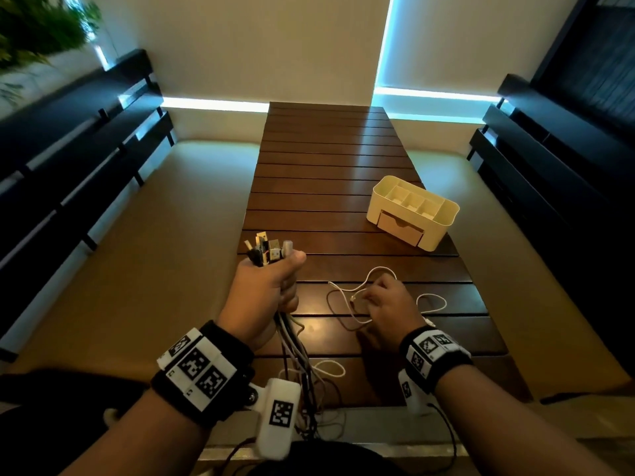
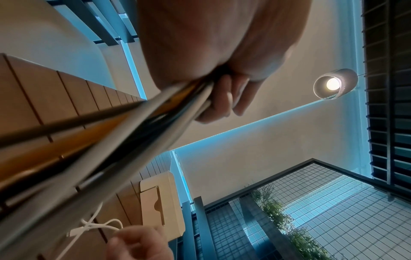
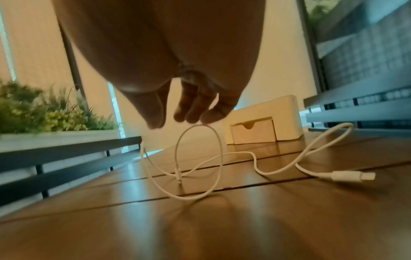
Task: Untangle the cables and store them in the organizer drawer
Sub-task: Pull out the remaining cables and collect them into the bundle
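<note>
Across the middle of the scene ran a dark slatted wooden table [image 1: 330, 159], flanked by pale cushioned benches [image 1: 178, 214] with black slatted backs. Toward its far right stood a cream organizer [image 1: 443, 214], open compartments on top and its small front drawer [image 1: 400, 228] pushed in.

Over the table's near left part, the left hand [image 1: 264, 293] was closed in a fist around a bundle of cables [image 1: 295, 352]; their plugs [image 1: 268, 250] stuck out above the thumb, and the cords hung below the fist toward the table's near edge. The left wrist view showed the fingers [image 2: 222, 102] curled over those cords.

A white cable [image 3: 255, 158] lay in loose loops on the slats, well apart from the organizer, one connector [image 3: 351, 176] resting flat. The right hand [image 1: 388, 300] hovered over it, fingertips [image 3: 195, 116] pointing down and touching the top of a raised loop; whether they pinched it I could not tell.
</note>
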A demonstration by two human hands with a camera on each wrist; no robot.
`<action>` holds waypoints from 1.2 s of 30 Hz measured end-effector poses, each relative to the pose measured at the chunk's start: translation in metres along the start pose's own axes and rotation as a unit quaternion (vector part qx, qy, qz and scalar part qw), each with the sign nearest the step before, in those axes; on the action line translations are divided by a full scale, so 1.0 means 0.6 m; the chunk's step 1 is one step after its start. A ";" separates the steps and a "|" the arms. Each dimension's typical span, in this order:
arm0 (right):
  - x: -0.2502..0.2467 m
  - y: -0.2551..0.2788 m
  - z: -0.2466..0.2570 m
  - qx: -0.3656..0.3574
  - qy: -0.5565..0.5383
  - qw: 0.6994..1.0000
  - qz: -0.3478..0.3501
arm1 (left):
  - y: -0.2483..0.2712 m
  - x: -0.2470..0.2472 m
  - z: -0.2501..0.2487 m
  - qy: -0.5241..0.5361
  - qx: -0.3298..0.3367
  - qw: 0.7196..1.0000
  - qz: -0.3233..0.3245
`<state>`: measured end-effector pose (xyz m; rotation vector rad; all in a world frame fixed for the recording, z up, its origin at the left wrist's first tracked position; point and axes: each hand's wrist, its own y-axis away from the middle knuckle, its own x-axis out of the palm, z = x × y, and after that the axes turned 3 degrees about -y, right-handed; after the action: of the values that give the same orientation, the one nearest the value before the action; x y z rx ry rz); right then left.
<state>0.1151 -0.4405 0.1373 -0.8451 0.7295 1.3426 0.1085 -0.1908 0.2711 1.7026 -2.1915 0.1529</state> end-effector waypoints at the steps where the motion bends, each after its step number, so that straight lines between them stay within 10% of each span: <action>1: 0.006 -0.008 -0.002 -0.028 0.019 0.999 -0.029 | 0.002 0.002 -0.001 -0.006 0.000 1.000 0.001; 14: 0.010 -0.062 0.024 0.014 0.178 0.979 0.100 | -0.005 0.002 0.001 -0.021 -0.004 1.000 -0.021; 19: -0.003 -0.055 0.021 0.150 -0.153 0.977 -0.003 | -0.017 0.011 0.005 -0.020 -0.006 1.000 -0.021; 24: -0.041 -0.044 0.022 0.253 -0.515 0.818 -0.027 | -0.034 0.018 0.011 -0.013 -0.013 1.000 -0.025; 33: -0.090 -0.038 0.043 0.202 -0.574 0.793 -0.014 | -0.049 0.032 0.020 -0.004 -0.020 1.000 -0.016; 36: -0.097 -0.043 0.056 0.162 -0.520 0.838 0.017 | -0.052 0.033 0.020 -0.001 -0.021 1.000 -0.022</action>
<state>0.1339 -0.4430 0.2067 0.2290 0.0776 1.4087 0.1314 -0.2210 0.2629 1.7275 -2.1418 0.0946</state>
